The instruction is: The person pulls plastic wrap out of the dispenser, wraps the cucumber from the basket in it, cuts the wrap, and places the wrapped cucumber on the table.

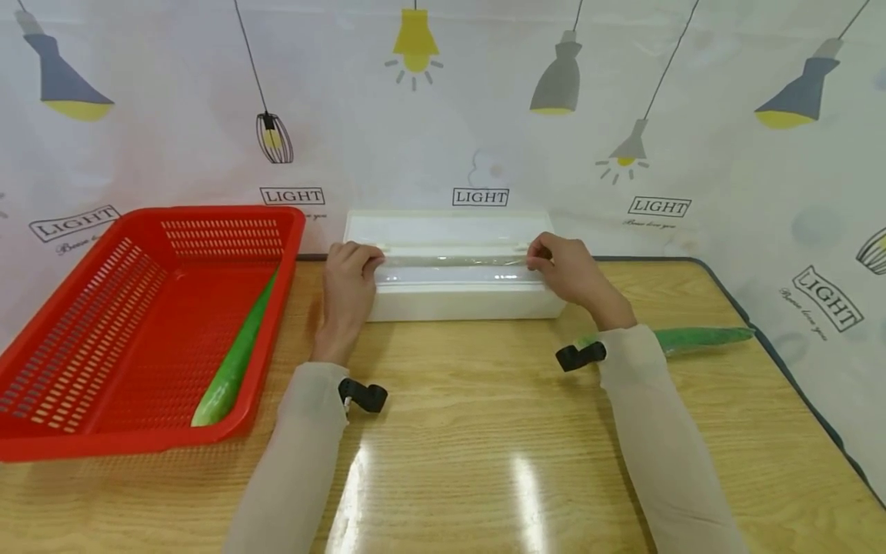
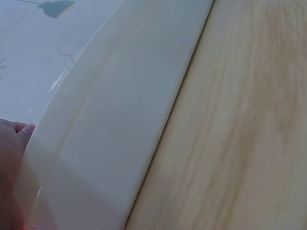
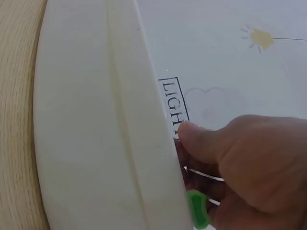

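A long white cling film dispenser (image 1: 467, 304) lies on the table by the wall, its lid (image 1: 450, 227) raised. Clear cling film (image 1: 450, 275) stretches across its opening between the two hands. At the left end, my left hand (image 1: 348, 281) pinches the film's edge between thumb and fingers. My right hand (image 1: 571, 269) does the same at the right end, thumb against bent fingers. In the right wrist view, a small green piece (image 3: 198, 209) shows beside the fingers of that hand (image 3: 259, 167). Only a bit of the left hand (image 2: 12, 158) enters the left wrist view, past the dispenser's white front (image 2: 110, 110).
A red plastic basket (image 1: 270, 362) stands on the left, with one long green vegetable (image 1: 235, 362) leaning inside. Another long green vegetable (image 1: 702, 338), in shiny clear film, lies on the wooden table (image 1: 457, 415) behind the right sleeve. A lamp-patterned wall covering (image 1: 415, 138) rises at the back.
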Demonstrator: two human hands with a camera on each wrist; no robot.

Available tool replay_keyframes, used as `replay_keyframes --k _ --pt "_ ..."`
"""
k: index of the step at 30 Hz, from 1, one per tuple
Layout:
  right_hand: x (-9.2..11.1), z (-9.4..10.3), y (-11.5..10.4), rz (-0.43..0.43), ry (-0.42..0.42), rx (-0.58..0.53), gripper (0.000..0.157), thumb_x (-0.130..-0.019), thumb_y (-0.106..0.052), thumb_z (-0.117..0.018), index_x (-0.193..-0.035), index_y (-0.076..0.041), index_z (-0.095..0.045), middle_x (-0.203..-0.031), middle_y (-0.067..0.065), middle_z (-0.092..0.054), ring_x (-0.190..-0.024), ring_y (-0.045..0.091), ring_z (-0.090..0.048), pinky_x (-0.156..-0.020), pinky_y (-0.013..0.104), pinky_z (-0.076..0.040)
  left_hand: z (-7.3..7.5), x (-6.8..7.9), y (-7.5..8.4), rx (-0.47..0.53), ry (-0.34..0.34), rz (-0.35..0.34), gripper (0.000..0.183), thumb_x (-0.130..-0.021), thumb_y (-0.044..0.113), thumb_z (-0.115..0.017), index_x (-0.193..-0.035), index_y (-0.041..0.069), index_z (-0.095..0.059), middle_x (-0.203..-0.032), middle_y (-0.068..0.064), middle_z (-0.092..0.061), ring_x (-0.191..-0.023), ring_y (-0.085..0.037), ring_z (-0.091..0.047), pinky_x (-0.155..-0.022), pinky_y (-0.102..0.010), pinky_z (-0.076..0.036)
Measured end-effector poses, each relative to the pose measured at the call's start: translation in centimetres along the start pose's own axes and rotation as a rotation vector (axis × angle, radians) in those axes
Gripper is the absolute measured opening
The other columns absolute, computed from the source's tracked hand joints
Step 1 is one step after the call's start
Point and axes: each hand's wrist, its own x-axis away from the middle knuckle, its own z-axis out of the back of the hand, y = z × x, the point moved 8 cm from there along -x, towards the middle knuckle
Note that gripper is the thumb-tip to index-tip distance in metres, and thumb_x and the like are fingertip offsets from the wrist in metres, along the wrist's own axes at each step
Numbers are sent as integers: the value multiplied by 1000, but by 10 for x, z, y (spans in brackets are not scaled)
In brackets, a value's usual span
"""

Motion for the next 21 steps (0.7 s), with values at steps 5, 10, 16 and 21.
replay_keyframes --k 5,10,16,21 --pt "5 13 -6 111 149 23 4 -92 -9 -64 -94 -6 -64 -86 6 -66 -76 21 -58 -68 36 -44 -1 -2 1 -22 -7 18 3 -82 -1 -72 -80 -3 -70 -78 -14 -66 -74 -33 -50 -68 -40 -41" --pt "8 23 -13 188 265 46 9 -88 -11 -69 -95 -6 -70 -87 6 -71 -80 24 -63 -72 40 -48 0 -3 6 -128 0 36 5 -85 5 -71 -83 2 -72 -81 -11 -67 -78 -32 -51 -67 -45 -36" --pt "12 31 -19 228 343 88 12 -87 -14 -70 -96 -7 -75 -89 7 -71 -76 24 -63 -69 40 -49 5 -5 9 -203 31 89 7 -86 10 -70 -84 5 -74 -83 -9 -69 -79 -31 -52 -67 -46 -33" --pt "15 38 -21 233 394 96 13 -88 -17 -69 -95 -7 -74 -88 7 -72 -72 23 -63 -66 39 -49 15 -10 16 -203 97 63 6 -84 10 -73 -82 4 -74 -81 -10 -70 -75 -32 -51 -68 -48 -35"
